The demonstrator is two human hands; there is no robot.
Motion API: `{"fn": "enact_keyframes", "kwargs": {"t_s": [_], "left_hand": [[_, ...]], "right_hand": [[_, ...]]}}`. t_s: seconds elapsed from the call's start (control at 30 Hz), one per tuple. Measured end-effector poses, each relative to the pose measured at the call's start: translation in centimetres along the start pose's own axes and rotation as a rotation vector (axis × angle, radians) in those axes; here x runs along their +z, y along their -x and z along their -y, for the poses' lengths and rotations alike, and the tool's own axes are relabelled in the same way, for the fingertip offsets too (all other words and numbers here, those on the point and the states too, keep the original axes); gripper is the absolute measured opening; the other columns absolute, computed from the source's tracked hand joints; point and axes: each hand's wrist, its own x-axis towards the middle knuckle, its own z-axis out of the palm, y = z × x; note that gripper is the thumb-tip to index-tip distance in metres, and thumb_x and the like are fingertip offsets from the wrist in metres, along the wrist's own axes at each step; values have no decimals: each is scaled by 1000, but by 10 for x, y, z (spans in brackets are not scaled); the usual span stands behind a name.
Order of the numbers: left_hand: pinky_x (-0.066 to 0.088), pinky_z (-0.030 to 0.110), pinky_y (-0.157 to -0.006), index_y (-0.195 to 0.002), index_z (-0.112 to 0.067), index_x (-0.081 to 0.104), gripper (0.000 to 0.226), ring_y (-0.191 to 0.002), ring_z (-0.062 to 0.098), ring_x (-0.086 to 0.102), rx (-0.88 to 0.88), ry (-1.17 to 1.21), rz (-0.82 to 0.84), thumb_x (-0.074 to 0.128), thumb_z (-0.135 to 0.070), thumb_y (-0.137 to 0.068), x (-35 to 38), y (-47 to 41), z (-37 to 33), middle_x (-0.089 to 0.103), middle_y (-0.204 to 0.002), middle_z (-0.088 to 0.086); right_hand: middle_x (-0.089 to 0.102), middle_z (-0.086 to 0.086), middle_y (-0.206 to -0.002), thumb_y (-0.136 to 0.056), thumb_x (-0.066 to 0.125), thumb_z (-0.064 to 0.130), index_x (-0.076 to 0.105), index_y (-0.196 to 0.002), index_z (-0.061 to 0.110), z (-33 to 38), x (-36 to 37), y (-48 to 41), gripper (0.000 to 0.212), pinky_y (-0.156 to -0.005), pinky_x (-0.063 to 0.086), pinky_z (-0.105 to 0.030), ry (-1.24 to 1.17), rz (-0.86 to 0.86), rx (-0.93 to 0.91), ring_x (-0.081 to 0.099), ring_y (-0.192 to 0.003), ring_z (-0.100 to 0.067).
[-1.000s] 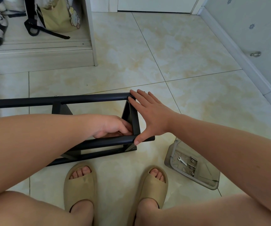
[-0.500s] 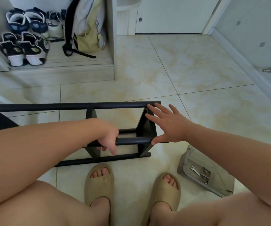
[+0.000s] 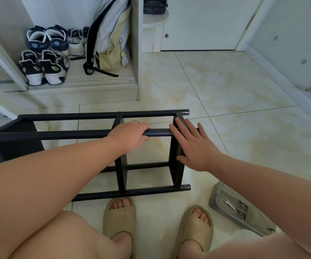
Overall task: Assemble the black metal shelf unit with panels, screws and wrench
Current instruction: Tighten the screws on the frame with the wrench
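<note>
Shelf unit [image 3: 66, 134] is lying on its side on the tile floor [image 3: 225, 94], directly under both hands. Left hand [image 3: 130, 136] is gripping the frame's upper near tube, fingers curling over it, just left of the right hand. Right hand [image 3: 195, 146] is lying flat and released, fingers straight, resting on the end panel [image 3: 177, 171] where the same tube is meeting it. The hands are sitting close together but not touching. Middle panel [image 3: 121, 174] is running down below the left wrist. Wrench [image 3: 230, 204] and screws [image 3: 242, 209] are sitting in a grey tray [image 3: 255, 221] on the floor, below and right of the right hand, under that forearm. Nothing is touching them. Beige slippers [image 3: 119, 217] are sitting below both hands, just clear of the frame's lowest tube.
</note>
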Motion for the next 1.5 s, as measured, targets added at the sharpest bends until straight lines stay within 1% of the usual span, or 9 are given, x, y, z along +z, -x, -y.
{"fn": "enact_keyframes", "kwargs": {"t_s": [0.13, 0.27, 0.4, 0.7, 0.97, 1.03, 1.13, 1.23, 1.5], "left_hand": [[37, 33, -65, -93, -25, 52, 11, -73, 16, 52, 3, 73, 63, 52, -34, -100, -1, -23, 13, 52, -80, -7], [42, 34, -64, -100, -23, 54, 15, -74, 18, 55, -98, 87, 66, 47, -37, -103, 9, -60, 32, 56, -85, -2], [50, 43, -77, -111, -22, 54, 24, -83, 21, 57, -179, 43, 14, 41, -41, -104, 28, -100, 58, 57, -95, 1], [50, 47, -86, -120, -20, 51, 27, -92, 25, 55, -250, -11, 7, 37, -39, -106, 75, -169, 111, 55, -106, 5], [43, 41, -82, -122, -18, 52, 32, -96, 27, 54, -293, -77, -33, 36, -40, -106, 100, -186, 117, 58, -109, 6], [40, 40, -84, -126, -20, 51, 33, -103, 28, 53, -318, -79, -51, 38, -41, -105, 101, -182, 112, 57, -116, 6], [31, 45, -105, -141, -22, 41, 46, -132, 31, 37, -348, -90, -41, 41, -47, -102, 99, -171, 93, 42, -146, 7], [18, 49, -118, -149, -25, 30, 56, -147, 33, 15, -302, -86, -89, 42, -49, -100, 96, -155, 63, 22, -161, 8], [18, 41, -115, -146, -24, 39, 51, -146, 25, 16, 128, -7, -66, 49, -42, -99, 121, -117, -63, 27, -159, 1]], "right_hand": [[-18, -10, -168, -94, 57, 52, -19, -158, 23, -6, 19, -20, 104, -124, 1, -56, 27, -65, 23, -9, -154, -40], [-21, -10, -167, -94, 54, 55, -19, -158, 22, -14, 37, -55, 103, -124, 0, -55, -22, -43, 59, -12, -154, -40], [-26, -6, -166, -97, 47, 59, -17, -159, 24, -23, 59, -100, 95, -125, -1, -53, -106, -35, 81, -18, -153, -36], [-25, 2, -167, -99, 21, 68, -17, -159, 31, -32, 113, -192, 80, -124, -6, -53, -184, -5, 131, -20, -154, -27], [-24, 5, -167, -99, 20, 68, -14, -159, 33, -34, 136, -210, 78, -124, -5, -55, -239, 41, 163, -19, -154, -24], [-22, 6, -167, -99, 20, 68, -12, -160, 33, -35, 131, -204, 77, -124, -5, -54, -246, 55, 155, -17, -155, -24], [-21, 6, -167, -99, 20, 67, -12, -160, 33, -39, 122, -179, 77, -124, -4, -53, -217, 70, 140, -16, -155, -24], [-19, 7, -168, -100, 20, 66, -13, -160, 33, -52, 113, -138, 75, -124, -4, -52, -193, 83, 155, -17, -155, -24], [-28, 12, -161, -80, -10, 74, -15, -158, 37, -109, 118, 8, 86, -125, -4, -50, -124, 195, 236, -19, -154, -23]]}}
